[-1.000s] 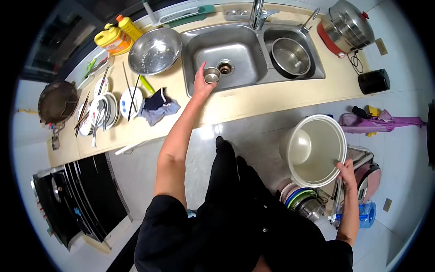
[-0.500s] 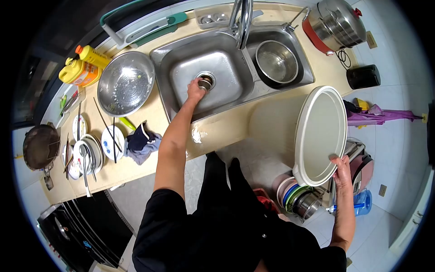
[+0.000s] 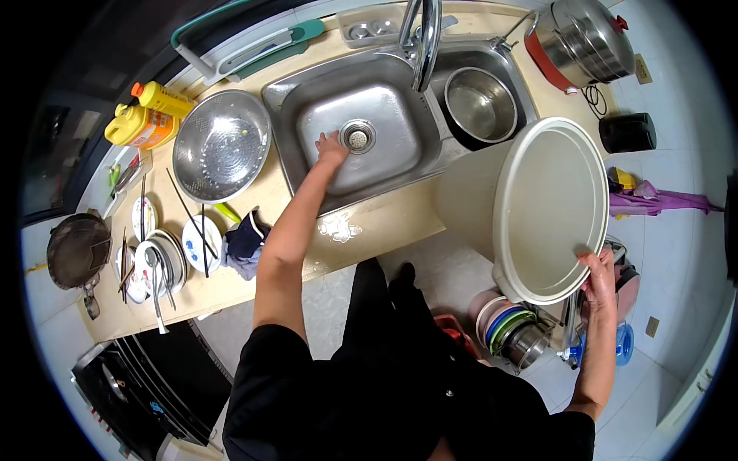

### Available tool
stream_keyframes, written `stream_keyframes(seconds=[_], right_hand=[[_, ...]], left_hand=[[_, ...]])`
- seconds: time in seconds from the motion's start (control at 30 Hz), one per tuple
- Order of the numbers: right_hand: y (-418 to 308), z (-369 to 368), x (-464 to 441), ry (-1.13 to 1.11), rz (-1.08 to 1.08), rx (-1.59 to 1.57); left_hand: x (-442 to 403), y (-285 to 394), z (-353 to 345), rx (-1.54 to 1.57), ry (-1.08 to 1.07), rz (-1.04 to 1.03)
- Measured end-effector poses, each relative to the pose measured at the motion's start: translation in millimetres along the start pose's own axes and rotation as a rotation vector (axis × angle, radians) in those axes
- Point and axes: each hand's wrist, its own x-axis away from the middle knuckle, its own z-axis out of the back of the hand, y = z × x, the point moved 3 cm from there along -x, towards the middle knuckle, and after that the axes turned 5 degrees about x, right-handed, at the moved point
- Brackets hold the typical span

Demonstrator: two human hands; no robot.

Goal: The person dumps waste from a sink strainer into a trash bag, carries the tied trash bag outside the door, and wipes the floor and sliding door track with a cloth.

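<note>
Closest in, a stack of basins (image 3: pixel 500 319) stands on the floor, well below the right hand (image 3: pixel 598 283), whose fingers are bent over the rim of a large off-white bucket (image 3: pixel 553 215) and pinch it at the near right of the opening. The bucket is tipped, its mouth turned toward the right and its body reaching left in front of the sink; whether it also rests on anything, I cannot tell. Farther left, along the surface (image 3: pixel 384 219), lie a dark and grey cloth (image 3: pixel 244 240), a plate (image 3: pixel 198 242) with a pair of chopsticks (image 3: pixel 204 250) across it, and a stack of bowls (image 3: pixel 167 265). Beyond the near edge of the surface, the left hand (image 3: pixel 330 148) reaches into the larger basin of the steel sink (image 3: pixel 392 96). Its fingers are somewhat spread and pinch nothing; whether the tips touch the sink floor is hard to tell. Just to the right of those fingers, a round metal strainer (image 3: pixel 358 139) sits in the drain, with its perforated bottom in plain view. A large perforated steel bowl (image 3: pixel 223 146) stands to the left of the sink, while a steel pot (image 3: pixel 480 107) sits in the smaller basin on the right. At the far side are the faucet (image 3: pixel 424 50), two yellow bottles (image 3: pixel 146 127) on the left, and a steel steamer (image 3: pixel 588 46) with a red base on the right.
</note>
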Motion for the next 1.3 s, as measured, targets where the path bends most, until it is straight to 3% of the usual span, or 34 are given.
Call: stream_keyframes(seconds=[0.1, 0.2, 0.23, 0.3, 0.33, 0.53, 0.77, 0.87, 0.97, 1.03, 1.13, 1.23, 1.3], right_hand=[[-9, -2, -1, -0.091, 0.05, 0.056], [-16, -18, 1, -0.156, 0.069, 0.045], [-19, -25, 2, -0.178, 0.079, 0.042], [-26, -39, 8, -0.24, 0.088, 0.062], [-33, -50, 12, -0.27, 0.092, 0.083], [-51, -112, 27, -0.437, 0.162, 0.178], [-60, -183, 32, -0.555, 0.35, 0.216], [-65, -212, 31, -0.587, 0.43, 0.208], [-65, -241, 20, -0.607, 0.454, 0.197], [-66, -259, 16, -0.603, 0.445, 0.165], [-60, -286, -1, -0.59, 0.469, 0.137], [-56, -309, -19, -0.553, 0.501, 0.122], [-49, -318, -36, -0.531, 0.496, 0.134]], left_hand=[[30, -3, 22, 0.242, 0.145, -0.079], [79, -4, 59, 0.83, 0.116, -0.173], [96, 0, 77, 0.827, 0.14, -0.169], [123, 1, 102, 1.304, 0.068, -0.081], [125, -5, 112, 1.374, 0.118, -0.129], [142, -13, 149, 1.385, 0.383, -0.184], [114, -81, 144, 1.327, 0.452, -0.174], [91, -126, 142, 1.489, 0.263, -0.178], [107, -135, 158, 1.489, 0.235, -0.152], [121, -129, 169, 1.518, 0.237, -0.263], [147, -118, 185, 1.443, 0.144, -0.224], [180, -92, 183, 1.332, 0.22, -0.162], [191, -94, 181, 1.223, 0.123, -0.158]])
